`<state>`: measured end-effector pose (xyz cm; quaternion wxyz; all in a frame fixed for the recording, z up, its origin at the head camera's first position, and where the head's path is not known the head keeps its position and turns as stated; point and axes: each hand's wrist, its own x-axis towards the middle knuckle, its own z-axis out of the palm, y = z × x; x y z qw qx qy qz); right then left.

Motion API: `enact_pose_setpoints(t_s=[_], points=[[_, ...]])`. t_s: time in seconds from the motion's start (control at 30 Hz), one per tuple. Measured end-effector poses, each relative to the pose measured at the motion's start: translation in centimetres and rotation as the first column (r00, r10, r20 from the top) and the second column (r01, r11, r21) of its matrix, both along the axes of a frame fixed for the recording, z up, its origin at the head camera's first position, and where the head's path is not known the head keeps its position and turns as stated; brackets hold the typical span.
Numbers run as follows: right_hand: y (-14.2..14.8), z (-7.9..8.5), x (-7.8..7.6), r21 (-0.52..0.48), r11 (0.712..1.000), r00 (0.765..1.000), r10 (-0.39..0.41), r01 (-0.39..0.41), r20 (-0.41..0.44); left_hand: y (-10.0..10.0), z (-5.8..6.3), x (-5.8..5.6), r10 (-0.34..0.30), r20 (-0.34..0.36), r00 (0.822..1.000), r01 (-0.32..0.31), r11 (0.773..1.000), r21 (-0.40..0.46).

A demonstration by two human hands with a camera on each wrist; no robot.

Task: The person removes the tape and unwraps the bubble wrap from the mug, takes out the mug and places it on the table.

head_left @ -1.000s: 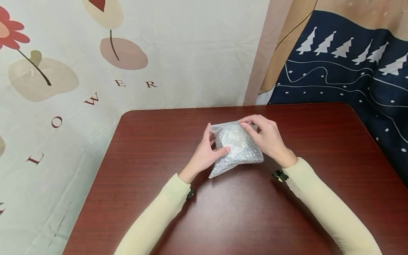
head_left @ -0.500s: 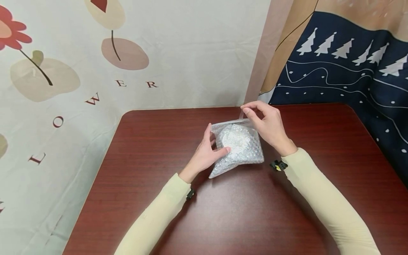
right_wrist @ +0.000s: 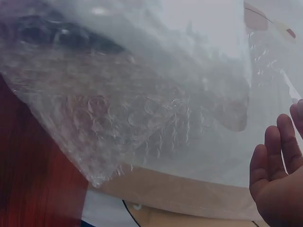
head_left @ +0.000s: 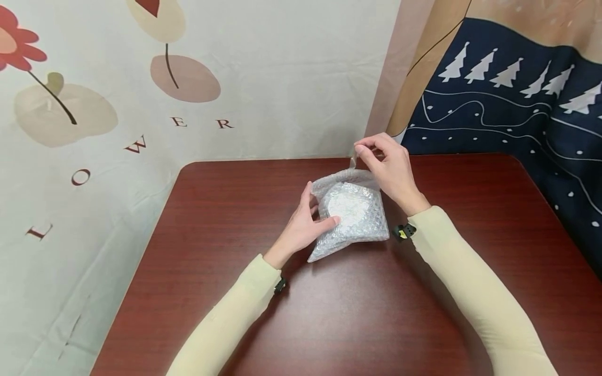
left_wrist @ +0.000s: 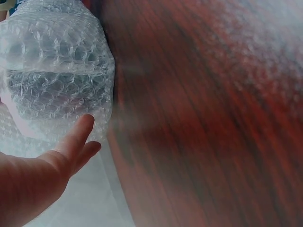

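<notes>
Bright, even light from overhead in the head view; dimmer, hazier pictures at both wrists.
In the head view, white glare bleaches the bubble-wrap bag [head_left: 363,218] beside the left fingers [head_left: 306,194]; a soft sheen spreads over the counter [head_left: 338,308] below them, and blurred shadows lie under the sleeves [head_left: 237,316]. A faint shadow greys the cloth [head_left: 282,78] beyond the right fingers [head_left: 369,158]. The left wrist view is soft, its fingers shaded, with a milky veil well apart from them. The right wrist view looks washed out, the bubble-wrap bag blurred near its dim fingers.
</notes>
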<state>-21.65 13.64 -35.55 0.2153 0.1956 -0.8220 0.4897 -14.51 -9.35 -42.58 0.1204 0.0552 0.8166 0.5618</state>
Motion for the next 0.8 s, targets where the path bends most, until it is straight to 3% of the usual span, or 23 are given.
enact_pose_setpoints(t_s=[0.33, 0.8], points=[[-0.4, 0.5, -2.3, -0.04, 0.998, 0.993, -0.046, 0.05, 0.11, -0.1, -0.1, 0.0, -0.003, 0.004, 1.0, 0.003, 1.0, 0.02], [-0.3, 0.4, -3.1, -0.11, 0.994, 0.958, 0.047, -0.016, 0.284, 0.0, 0.0, 0.0, -0.005, 0.025, 1.0, 0.005, 1.0, 0.012]])
